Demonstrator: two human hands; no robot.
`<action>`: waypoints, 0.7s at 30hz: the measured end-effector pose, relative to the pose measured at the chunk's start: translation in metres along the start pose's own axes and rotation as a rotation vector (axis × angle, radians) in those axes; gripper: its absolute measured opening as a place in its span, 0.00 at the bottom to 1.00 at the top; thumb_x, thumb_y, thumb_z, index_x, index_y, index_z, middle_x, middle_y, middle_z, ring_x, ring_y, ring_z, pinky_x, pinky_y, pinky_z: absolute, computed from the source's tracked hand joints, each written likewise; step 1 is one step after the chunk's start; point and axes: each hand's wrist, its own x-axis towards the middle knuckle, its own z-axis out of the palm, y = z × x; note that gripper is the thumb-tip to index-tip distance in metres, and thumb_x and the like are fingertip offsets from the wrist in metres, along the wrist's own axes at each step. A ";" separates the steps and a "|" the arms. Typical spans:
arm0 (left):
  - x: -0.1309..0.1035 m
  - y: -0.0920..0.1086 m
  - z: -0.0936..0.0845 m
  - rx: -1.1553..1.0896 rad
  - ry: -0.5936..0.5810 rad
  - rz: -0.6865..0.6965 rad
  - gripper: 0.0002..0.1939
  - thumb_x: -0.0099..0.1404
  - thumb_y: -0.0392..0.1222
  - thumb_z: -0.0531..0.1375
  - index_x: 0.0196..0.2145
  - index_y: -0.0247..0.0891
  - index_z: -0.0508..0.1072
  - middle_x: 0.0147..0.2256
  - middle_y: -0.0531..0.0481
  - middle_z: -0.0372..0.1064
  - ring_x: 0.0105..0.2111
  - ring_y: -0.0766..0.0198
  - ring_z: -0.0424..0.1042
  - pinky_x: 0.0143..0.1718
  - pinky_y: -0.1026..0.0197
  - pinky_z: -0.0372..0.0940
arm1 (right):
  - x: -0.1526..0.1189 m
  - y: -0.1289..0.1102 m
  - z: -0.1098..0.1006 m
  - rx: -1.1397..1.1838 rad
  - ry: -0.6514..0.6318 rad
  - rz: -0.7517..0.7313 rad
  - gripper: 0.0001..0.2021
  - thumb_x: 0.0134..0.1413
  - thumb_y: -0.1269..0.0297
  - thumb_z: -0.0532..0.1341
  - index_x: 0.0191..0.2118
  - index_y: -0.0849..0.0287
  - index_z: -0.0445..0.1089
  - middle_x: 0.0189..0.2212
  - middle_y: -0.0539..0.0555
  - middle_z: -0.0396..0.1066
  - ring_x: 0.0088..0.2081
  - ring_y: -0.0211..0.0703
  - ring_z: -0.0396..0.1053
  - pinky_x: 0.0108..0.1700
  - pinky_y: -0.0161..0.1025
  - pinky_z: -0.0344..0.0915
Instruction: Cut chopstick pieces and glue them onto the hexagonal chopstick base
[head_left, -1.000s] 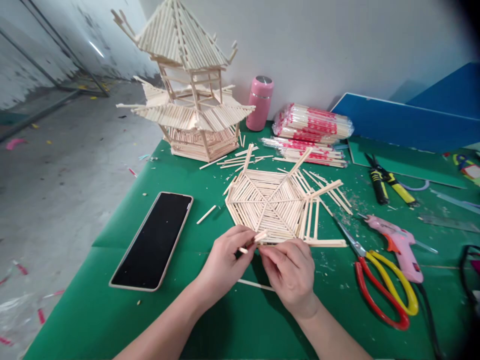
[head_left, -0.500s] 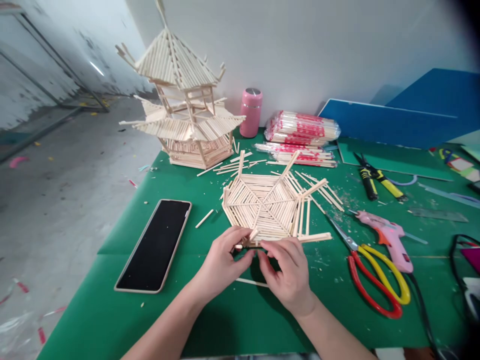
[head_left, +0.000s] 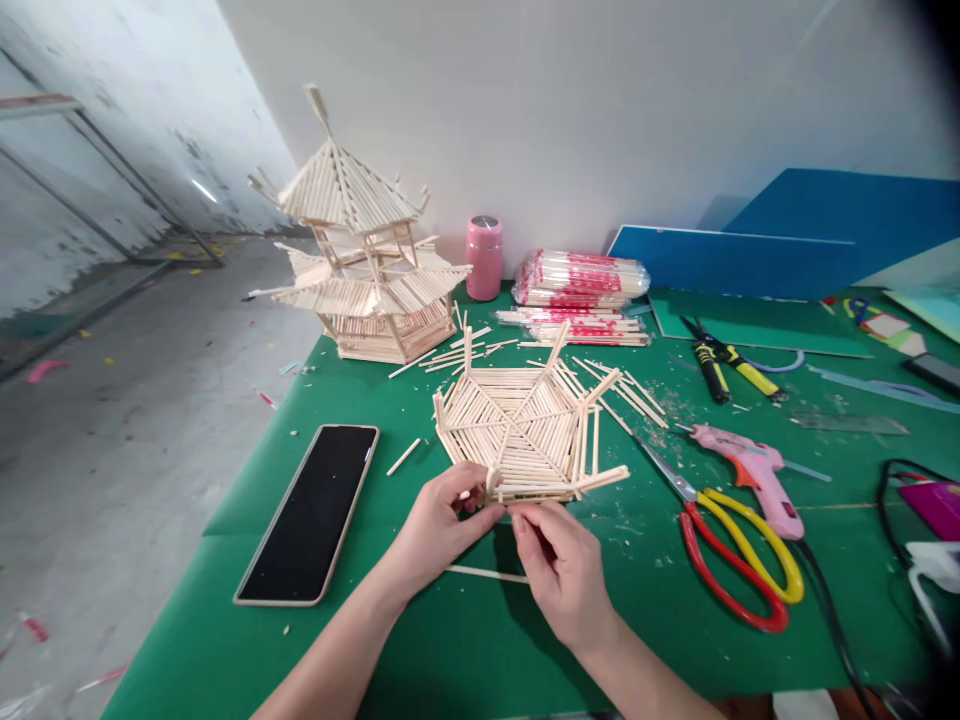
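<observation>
A hexagonal panel of wooden sticks [head_left: 517, 425] lies on the green table, with short stick posts rising or leaning out at its corners. My left hand [head_left: 442, 525] is closed around the panel's near-left corner, its fingers about the post there; a stick end shows by the fingers. Just right of it, at the panel's front edge, my right hand [head_left: 562, 565] has its thumb and fingers pinched together. What lies in that pinch is too small or hidden to name. A loose stick [head_left: 487, 574] rests on the table below both hands, partly behind the right one.
A stick pagoda model [head_left: 367, 270] stands back left, beside a pink flask [head_left: 484, 258] and wrapped chopstick bundles [head_left: 581, 280]. On the left lies a phone [head_left: 309, 515]. Scissors [head_left: 739, 560], a pink glue gun [head_left: 750, 470] with its cord, and pliers [head_left: 727, 360] are right.
The camera view has shifted, so the scene sits lower and slightly left. My right hand has drawn slightly down from the panel's edge, its fingers now pinched closer together. My left hand stays at the corner.
</observation>
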 end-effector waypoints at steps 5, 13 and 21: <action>0.000 0.005 -0.002 -0.044 -0.021 -0.028 0.07 0.56 0.35 0.57 0.35 0.34 0.71 0.33 0.48 0.69 0.27 0.68 0.64 0.29 0.65 0.63 | 0.003 -0.005 0.009 0.282 -0.018 0.428 0.11 0.54 0.60 0.54 0.30 0.60 0.71 0.17 0.47 0.58 0.19 0.34 0.57 0.22 0.32 0.59; 0.002 0.006 -0.001 -0.172 -0.047 -0.088 0.06 0.59 0.36 0.54 0.34 0.34 0.69 0.30 0.50 0.67 0.30 0.66 0.67 0.32 0.64 0.63 | 0.017 -0.010 0.017 0.662 -0.038 0.864 0.13 0.45 0.55 0.60 0.23 0.60 0.62 0.15 0.40 0.44 0.16 0.26 0.38 0.17 0.30 0.34; 0.003 0.006 -0.001 -0.155 -0.041 -0.071 0.05 0.59 0.33 0.53 0.31 0.35 0.69 0.31 0.50 0.67 0.31 0.65 0.67 0.32 0.64 0.62 | 0.018 -0.010 0.020 0.744 0.013 0.926 0.14 0.41 0.55 0.63 0.22 0.60 0.63 0.13 0.39 0.43 0.15 0.26 0.37 0.18 0.31 0.32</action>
